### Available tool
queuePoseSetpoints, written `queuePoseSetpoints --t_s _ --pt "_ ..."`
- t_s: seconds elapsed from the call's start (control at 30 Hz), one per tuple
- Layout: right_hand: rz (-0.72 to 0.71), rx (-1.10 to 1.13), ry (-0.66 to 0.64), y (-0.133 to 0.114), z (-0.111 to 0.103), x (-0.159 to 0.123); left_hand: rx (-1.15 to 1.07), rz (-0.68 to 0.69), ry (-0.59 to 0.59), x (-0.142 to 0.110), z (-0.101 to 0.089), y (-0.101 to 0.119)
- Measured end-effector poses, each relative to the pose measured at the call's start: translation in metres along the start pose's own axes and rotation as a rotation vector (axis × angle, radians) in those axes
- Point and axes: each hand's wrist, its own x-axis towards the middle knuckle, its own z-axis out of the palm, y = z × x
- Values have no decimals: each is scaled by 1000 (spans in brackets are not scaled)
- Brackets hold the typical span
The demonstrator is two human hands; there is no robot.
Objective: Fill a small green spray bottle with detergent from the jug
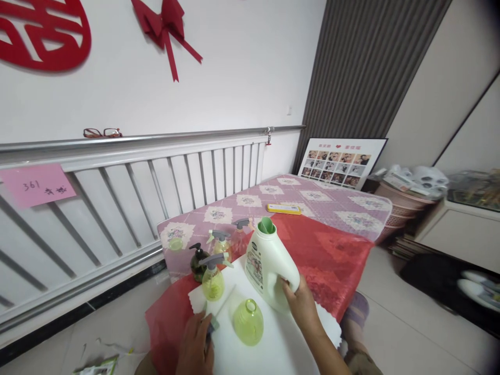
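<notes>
My right hand [302, 304] is wrapped around the handle of a pale green detergent jug [269, 265], with a green insert in its uncapped mouth. The jug is upright on a white sheet. Left of it stands an open yellow-green bottle [249, 323] without a top. My left hand [197, 338] has its fingers curled over a grey trigger spray head [213, 324], whose thin tube points toward the jug. Behind that hand are a yellow-green spray bottle [213, 284], a dark pump bottle [198, 263], an amber spray bottle [222, 249] and a pinkish spray bottle [239, 237].
A red cloth [324, 255] lies under the white sheet on a patterned tablecloth [250, 200]. A yellow flat box [284, 209] and a small green lid [175, 244] rest farther back. A white radiator [175, 182] runs along the wall at left.
</notes>
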Motion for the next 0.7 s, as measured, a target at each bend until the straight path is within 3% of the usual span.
queuePoseSetpoints --t_s 0.13,0.2,0.5,0.7 --pt "19 -4 -19 3 -2 -5 263 -100 -325 20 -31 4" --pt "30 -1 -5 5 -7 -12 336 -100 -415 28 -38 9" --pt "140 -13 99 19 -49 -58 341 -33 -496 35 -42 6" --pt "131 103 46 29 -72 -79 197 -48 -504 16 -45 -18"
